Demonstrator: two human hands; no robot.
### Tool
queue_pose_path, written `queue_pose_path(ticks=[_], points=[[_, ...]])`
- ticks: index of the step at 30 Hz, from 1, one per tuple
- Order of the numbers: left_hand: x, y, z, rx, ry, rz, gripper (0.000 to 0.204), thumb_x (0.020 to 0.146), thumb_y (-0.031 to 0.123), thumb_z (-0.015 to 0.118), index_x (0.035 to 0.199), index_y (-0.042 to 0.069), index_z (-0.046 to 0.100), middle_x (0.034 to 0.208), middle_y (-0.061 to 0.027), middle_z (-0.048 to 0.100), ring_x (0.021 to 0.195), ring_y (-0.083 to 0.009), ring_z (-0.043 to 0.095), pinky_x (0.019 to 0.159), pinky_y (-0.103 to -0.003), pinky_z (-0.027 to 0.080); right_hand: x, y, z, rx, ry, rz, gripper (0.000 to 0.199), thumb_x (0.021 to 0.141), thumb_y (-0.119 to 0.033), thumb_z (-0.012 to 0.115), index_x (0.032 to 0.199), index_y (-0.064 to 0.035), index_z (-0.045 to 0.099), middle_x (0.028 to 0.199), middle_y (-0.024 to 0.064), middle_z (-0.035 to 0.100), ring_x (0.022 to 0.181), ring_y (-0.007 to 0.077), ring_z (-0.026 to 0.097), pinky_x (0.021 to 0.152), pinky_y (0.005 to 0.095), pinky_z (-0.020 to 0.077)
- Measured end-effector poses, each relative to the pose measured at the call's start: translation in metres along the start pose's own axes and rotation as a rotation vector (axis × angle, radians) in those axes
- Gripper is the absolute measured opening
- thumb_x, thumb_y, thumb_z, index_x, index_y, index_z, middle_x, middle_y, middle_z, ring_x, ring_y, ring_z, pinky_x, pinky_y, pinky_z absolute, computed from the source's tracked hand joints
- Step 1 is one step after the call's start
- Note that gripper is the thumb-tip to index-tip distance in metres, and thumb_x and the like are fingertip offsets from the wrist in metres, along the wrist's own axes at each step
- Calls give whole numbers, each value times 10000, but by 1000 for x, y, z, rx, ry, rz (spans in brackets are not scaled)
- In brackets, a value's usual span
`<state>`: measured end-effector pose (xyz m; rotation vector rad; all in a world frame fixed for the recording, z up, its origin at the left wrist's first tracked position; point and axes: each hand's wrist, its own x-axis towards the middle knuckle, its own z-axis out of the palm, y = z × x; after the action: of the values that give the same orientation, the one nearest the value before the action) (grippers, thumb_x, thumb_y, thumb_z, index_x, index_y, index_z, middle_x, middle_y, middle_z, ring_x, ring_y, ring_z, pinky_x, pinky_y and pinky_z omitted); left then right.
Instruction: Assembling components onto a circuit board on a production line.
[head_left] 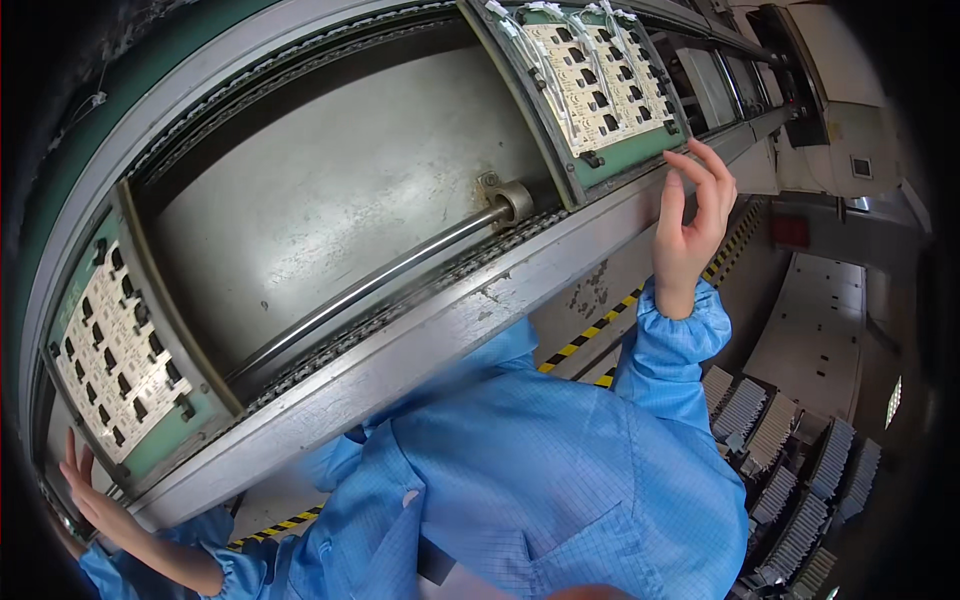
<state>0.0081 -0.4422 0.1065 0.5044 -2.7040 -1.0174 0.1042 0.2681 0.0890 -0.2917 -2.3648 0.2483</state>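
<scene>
My right hand (pixel 690 215) is raised at the upper right with its fingers apart. Its fingertips are at the near edge of a green carrier (pixel 625 160) that holds a white circuit board panel (pixel 600 75) with dark parts and white wires. My left hand (pixel 92 490) is at the lower left, fingers spread, resting against the grey conveyor rail (pixel 420 335). It sits just below a second green carrier (pixel 165 440) holding another white circuit board panel (pixel 110 360). Neither hand holds anything. Both arms are in blue coat sleeves.
Between the two carriers lies a bare grey metal conveyor bed (pixel 340 190) with a steel rod (pixel 400 270) and a chain along the rail. Yellow-and-black floor tape (pixel 590 335) runs under the line. Racks of slotted boards (pixel 790 470) stand at the lower right, with machine housings (pixel 850 110) at the top right.
</scene>
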Motion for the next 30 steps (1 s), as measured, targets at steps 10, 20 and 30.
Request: queue_pose_path(ticks=[10, 20, 30], points=[[-30, -13, 9, -545, 68, 37, 602, 1108, 428, 263, 1419, 22, 580, 1327, -196, 626, 1256, -243, 571, 1117, -380, 388, 2, -60, 18, -51, -161, -267, 251, 892, -27, 607, 1081, -96, 758, 1344, 129, 579, 1259, 325, 510, 1100, 442, 349], [-25, -34, -13, -2953, -269, -619, 487, 1112, 234, 287, 1370, -58, 580, 1352, -177, 632, 1298, -284, 572, 1145, -404, 384, 5, -85, 34, -140, -314, -340, 305, 923, -206, 620, 1196, -161, 745, 1488, 149, 471, 1377, 375, 406, 1166, 506, 239], [-20, -49, -2, -3192, -470, -687, 450, 1120, 253, 332, 1349, -18, 609, 1337, -143, 650, 1297, -269, 576, 1158, -382, 376, -3, -54, 29, 18, -60, -20, 215, 985, -199, 610, 1144, -128, 735, 1402, 136, 544, 1311, 333, 462, 1096, 428, 363]])
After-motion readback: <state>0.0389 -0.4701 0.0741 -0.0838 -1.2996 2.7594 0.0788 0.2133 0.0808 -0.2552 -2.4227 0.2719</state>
